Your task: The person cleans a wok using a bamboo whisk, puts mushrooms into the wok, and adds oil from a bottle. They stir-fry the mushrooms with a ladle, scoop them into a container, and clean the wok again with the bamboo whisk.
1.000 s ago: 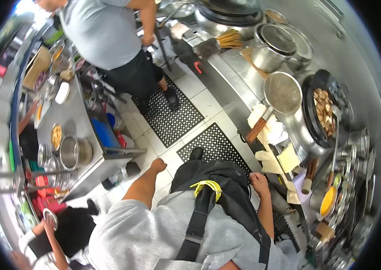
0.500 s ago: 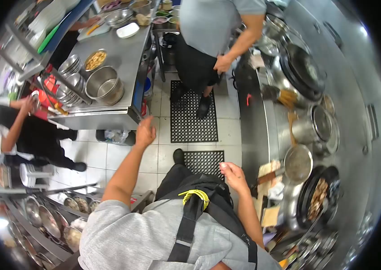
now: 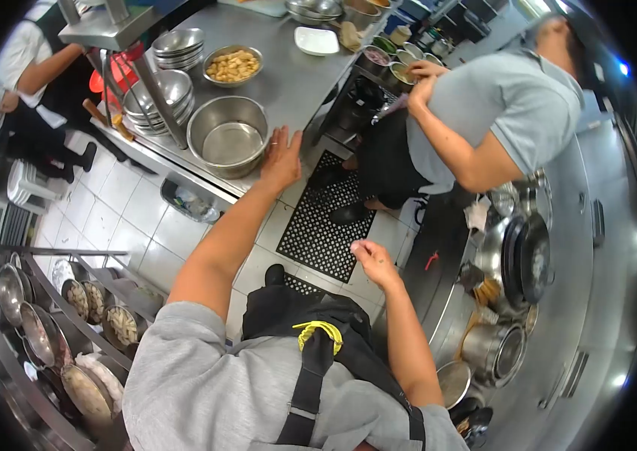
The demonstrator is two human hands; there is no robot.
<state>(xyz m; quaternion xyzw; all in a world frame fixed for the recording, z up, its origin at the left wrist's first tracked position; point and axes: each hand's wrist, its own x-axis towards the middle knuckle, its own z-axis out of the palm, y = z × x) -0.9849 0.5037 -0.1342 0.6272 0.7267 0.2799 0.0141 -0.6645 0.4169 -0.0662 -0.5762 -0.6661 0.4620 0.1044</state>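
My left hand (image 3: 282,159) reaches out over the front corner of the steel counter, open, with its fingers spread. It is right beside the rim of a deep steel pot (image 3: 228,135), which has nothing visible inside but its bare bottom. My right hand (image 3: 376,264) hangs over the floor in front of my body, away from the counters. Its fingers are curled in with the thumb pressed to them, and a small pale spot shows at the tip; I cannot tell what it holds. Behind the pot sits a bowl of yellow-brown chunks (image 3: 233,66).
A co-worker (image 3: 484,120) stands close ahead on the right, by ingredient tubs (image 3: 401,74). Stacked steel bowls (image 3: 157,98) and a white dish (image 3: 316,41) share the counter. Black mats (image 3: 318,225) lie on the tiles. Woks (image 3: 525,255) line the right side; a rack (image 3: 55,301) stands left.
My view has turned and moved toward the counter. My left hand has come from over the floor to beside the pot. The co-worker has turned toward the tubs, hands raised there.
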